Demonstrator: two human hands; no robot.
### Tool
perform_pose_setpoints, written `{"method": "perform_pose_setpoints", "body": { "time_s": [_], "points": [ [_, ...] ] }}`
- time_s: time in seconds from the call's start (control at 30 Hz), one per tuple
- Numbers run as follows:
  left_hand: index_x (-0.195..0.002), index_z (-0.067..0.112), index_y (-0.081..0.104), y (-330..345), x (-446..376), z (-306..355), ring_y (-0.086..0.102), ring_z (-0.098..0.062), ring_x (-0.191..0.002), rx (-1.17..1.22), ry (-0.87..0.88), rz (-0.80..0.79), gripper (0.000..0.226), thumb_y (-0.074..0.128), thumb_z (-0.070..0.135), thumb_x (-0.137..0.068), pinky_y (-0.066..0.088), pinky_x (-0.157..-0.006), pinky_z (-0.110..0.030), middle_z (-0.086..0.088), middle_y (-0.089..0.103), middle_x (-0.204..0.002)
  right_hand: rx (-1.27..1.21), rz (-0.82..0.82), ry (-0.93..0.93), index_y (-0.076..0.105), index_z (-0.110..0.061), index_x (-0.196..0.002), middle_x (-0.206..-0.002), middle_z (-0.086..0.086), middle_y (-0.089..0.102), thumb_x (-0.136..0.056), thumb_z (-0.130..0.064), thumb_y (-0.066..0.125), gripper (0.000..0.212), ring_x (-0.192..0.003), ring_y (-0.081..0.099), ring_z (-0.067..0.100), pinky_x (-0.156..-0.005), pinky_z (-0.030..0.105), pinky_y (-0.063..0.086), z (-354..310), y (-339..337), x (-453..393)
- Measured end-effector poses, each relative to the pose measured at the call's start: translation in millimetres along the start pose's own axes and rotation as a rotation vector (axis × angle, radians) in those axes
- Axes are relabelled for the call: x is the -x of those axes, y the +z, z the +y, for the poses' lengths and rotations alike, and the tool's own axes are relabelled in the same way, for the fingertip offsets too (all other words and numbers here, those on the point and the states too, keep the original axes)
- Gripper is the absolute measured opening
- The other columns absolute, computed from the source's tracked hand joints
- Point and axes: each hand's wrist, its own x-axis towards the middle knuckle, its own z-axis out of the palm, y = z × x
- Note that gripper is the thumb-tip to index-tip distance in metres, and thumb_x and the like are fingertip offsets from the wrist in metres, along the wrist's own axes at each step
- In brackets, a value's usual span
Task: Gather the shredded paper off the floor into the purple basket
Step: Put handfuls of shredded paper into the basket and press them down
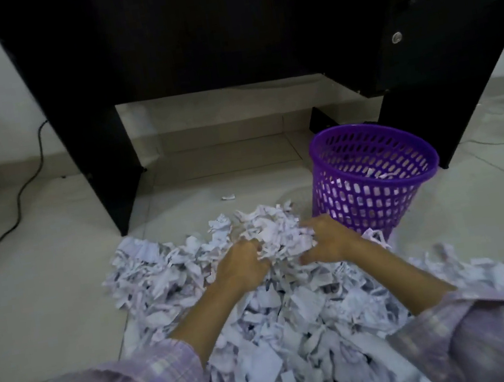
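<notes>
White shredded paper (281, 310) covered the floor (46, 287) as I saw my left hand (242, 266) and right hand (328, 240) clutch one clump, fingers curled, beside the purple basket (375, 192).

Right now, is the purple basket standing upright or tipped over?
Upright. The purple basket stands on the floor with its open rim facing up, and some shredded paper shows inside.

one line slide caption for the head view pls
Both hands bunch shredded paper beside the purple basket.
</notes>
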Motion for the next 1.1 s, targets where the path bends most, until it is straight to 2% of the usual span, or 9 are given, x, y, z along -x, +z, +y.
{"method": "perform_pose_setpoints", "body": {
  "time_s": [0.1,0.17,0.3,0.4,0.57,0.77,0.97,1.03,1.1],
  "points": [
    [-0.131,0.009,0.049,19,12,-18,0.047,-0.029,-0.123,0.011,-0.044,-0.030,0.042,0.051,0.030,-0.096,0.044,-0.097,-0.035,-0.013,0.045,-0.138,0.070,-0.039,0.084,0.006,-0.037,-0.153,-0.160,0.007,-0.013,-0.066,-0.062,0.076,0.114,-0.147,0.000,0.039,-0.113,0.057,0.025,7,33,-4],
    [-0.132,0.008,0.047,29,17,-28,0.046,-0.029,-0.124,0.044,-0.079,-0.029,0.042,0.051,0.029,-0.096,0.044,-0.098,-0.035,-0.013,0.042,-0.138,0.029,-0.072,0.105,0.004,-0.042,-0.151,-0.159,0.006,-0.020,-0.060,-0.067,0.077,0.120,-0.146,-0.009,0.039,-0.115,0.059,0.018,11,49,-3],
    [-0.135,0.011,0.042,55,26,-47,0.041,-0.033,-0.128,0.093,-0.155,-0.087,0.048,0.052,0.035,-0.094,0.039,-0.103,-0.040,-0.014,0.038,-0.141,-0.055,-0.202,0.126,0.007,-0.042,-0.151,-0.160,0.006,-0.015,-0.055,-0.065,0.081,0.124,-0.148,0.002,0.033,-0.117,0.050,0.022,14,78,8],
    [-0.145,0.017,0.030,73,35,-59,0.020,-0.039,-0.140,0.069,-0.226,-0.129,0.064,0.051,0.045,-0.092,0.024,-0.112,-0.051,-0.012,0.023,-0.153,-0.050,-0.230,0.102,0.011,-0.044,-0.150,-0.161,0.002,-0.014,-0.049,-0.067,0.082,0.126,-0.148,0.005,0.031,-0.116,0.050,0.025,14,101,20],
    [-0.150,0.017,0.021,86,50,-63,0.009,-0.029,-0.147,0.306,-0.240,-0.137,0.076,0.058,0.045,-0.089,0.021,-0.117,-0.041,-0.009,0.003,-0.160,0.091,-0.147,0.040,0.026,-0.038,-0.147,-0.160,0.010,0.001,-0.058,-0.059,0.082,0.107,-0.146,0.008,0.036,-0.116,0.048,0.025,5,132,42],
    [-0.148,0.016,0.025,87,57,-51,0.026,-0.025,-0.141,0.503,-0.223,-0.149,0.074,0.065,0.033,-0.088,0.029,-0.106,-0.027,-0.011,0.021,-0.154,0.211,0.019,-0.015,0.051,-0.021,-0.130,-0.142,0.013,0.034,-0.083,-0.039,0.069,0.053,-0.129,0.040,0.033,-0.100,0.037,0.044,-3,158,54],
    [-0.151,0.027,0.016,74,61,-49,0.015,-0.024,-0.146,0.656,-0.171,-0.177,0.094,0.072,0.046,-0.078,0.024,-0.116,-0.040,-0.004,0.010,-0.159,-0.227,0.141,-0.081,0.069,-0.017,-0.103,-0.098,-0.003,0.068,-0.078,-0.023,0.077,0.027,-0.092,0.065,0.013,-0.077,0.022,0.051,1,122,49],
    [-0.151,0.029,0.017,64,60,-46,0.018,-0.023,-0.145,0.758,-0.180,-0.157,0.091,0.071,0.045,-0.080,0.030,-0.110,-0.036,0.000,0.012,-0.159,-0.442,0.092,-0.092,0.067,-0.021,-0.100,-0.093,-0.008,0.067,-0.077,-0.018,0.079,0.027,-0.085,0.064,0.008,-0.067,0.011,0.047,-3,100,49],
    [-0.150,0.032,0.019,55,60,-40,0.032,-0.023,-0.139,0.951,-0.221,-0.132,0.085,0.069,0.041,-0.082,0.039,-0.098,-0.030,0.001,0.020,-0.157,-0.637,0.028,-0.108,0.069,-0.019,-0.104,-0.099,-0.008,0.071,-0.075,-0.019,0.081,0.031,-0.090,0.068,0.012,-0.074,0.017,0.052,-8,88,47]
  ]
}}
